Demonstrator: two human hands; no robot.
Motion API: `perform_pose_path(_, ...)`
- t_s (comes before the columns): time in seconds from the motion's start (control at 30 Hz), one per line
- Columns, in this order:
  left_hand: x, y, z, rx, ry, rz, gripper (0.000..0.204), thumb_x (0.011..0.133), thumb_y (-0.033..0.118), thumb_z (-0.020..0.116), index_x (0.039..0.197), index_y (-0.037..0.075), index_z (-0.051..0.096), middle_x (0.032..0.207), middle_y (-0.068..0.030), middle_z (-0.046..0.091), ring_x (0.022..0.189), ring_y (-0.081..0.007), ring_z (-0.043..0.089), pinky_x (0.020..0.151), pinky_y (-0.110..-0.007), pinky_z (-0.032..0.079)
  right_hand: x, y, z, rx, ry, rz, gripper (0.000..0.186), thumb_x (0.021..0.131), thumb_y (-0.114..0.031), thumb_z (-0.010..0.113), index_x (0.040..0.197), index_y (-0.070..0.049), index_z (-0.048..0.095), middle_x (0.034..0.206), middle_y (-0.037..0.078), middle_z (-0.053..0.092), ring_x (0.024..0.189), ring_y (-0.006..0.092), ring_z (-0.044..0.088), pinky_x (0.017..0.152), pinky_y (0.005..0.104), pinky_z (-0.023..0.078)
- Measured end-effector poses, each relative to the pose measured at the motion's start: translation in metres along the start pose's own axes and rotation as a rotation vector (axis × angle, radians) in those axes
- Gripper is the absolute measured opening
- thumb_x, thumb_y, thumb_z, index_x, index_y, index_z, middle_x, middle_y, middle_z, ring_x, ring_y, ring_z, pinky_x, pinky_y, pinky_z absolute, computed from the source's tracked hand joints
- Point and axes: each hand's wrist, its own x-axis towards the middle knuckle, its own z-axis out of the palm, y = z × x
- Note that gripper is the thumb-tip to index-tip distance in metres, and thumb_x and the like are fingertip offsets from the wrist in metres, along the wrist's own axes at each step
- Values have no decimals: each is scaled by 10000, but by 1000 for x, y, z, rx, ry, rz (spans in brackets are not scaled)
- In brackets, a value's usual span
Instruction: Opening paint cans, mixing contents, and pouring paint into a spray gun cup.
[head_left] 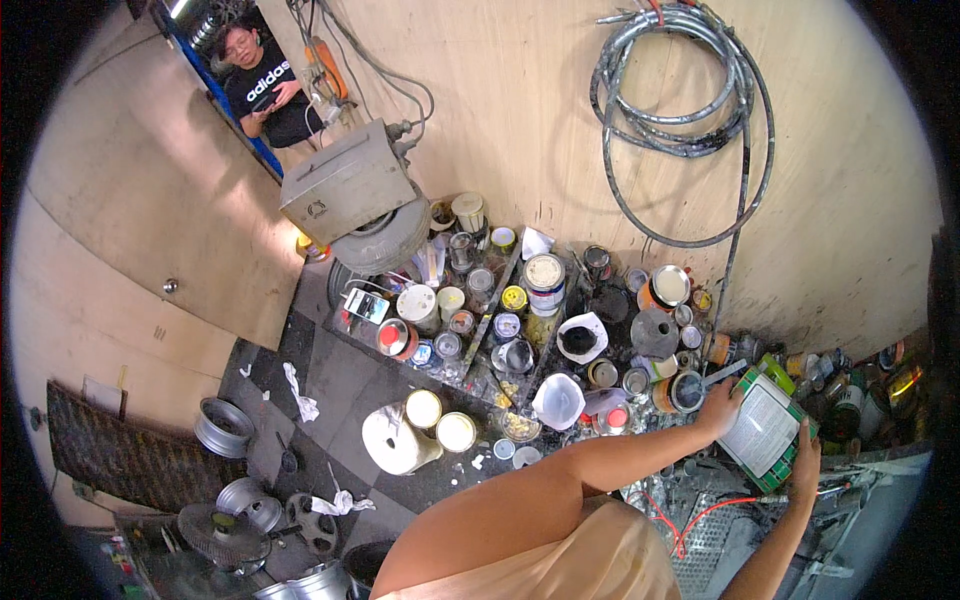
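My left hand (716,413) and my right hand (804,467) grip opposite sides of a green rectangular metal tin (757,430) with a large pale label, which is tilted toward me at the right. Just left of the tin, near my left fingers, an open can (686,393) holds dark contents, with a flat stick (723,375) across its top. A red hose (733,504) runs below the tin over a messy grey metal surface (710,560).
Many paint cans (543,285) and cups crowd a low surface along the plywood wall (830,120). Coiled hoses (668,130) hang above. Wheel rims (224,428) and a paper roll (385,440) stand on the floor (330,420). A seated person (265,95) is in the doorway at upper left.
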Motion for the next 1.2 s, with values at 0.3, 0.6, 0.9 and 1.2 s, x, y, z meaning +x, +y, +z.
perform_pose_path(0.3, -21, 2, 4, -29, -56, -21, 393, 1036, 300, 547, 1314, 35, 627, 1164, -321, 677, 1124, -498, 631, 956, -565, 476, -35, 3, -8, 1, -119, 79, 978, 1023, -662, 543, 1640, 52, 286, 1638, 269, 409, 1525, 343, 391, 1245, 394, 279)
perform_pose_path(0.6, -24, 19, -11, -101, 38, 47, 420, 1065, 324, 541, 1195, -61, 650, 1096, -301, 698, 1029, -472, 660, 929, -521, 501, -40, -23, 1, 19, 24, 52, 822, 1017, -618, 600, 1399, 109, 597, 1365, 269, 658, 1297, 341, 602, 1122, 379, 429)
perform_pose_path(0.9, -28, 17, -6, -280, 63, -33, 331, 1036, 214, 564, 1175, -67, 667, 1090, -274, 704, 1018, -412, 671, 917, -482, 499, -48, -56, -3, 110, -12, 36, 706, 1028, -575, 631, 1317, 68, 655, 1237, 151, 711, 1113, 245, 648, 1035, 367, 474)
perform_pose_path(1.2, -41, 32, 8, -389, 89, 20, 281, 1035, 173, 555, 1185, -41, 655, 1089, -265, 684, 1032, -405, 644, 941, -482, 481, -56, -83, -24, 42, -21, -48, 642, 1067, -524, 589, 1317, 63, 658, 1238, 166, 722, 1141, 254, 648, 1058, 368, 454)
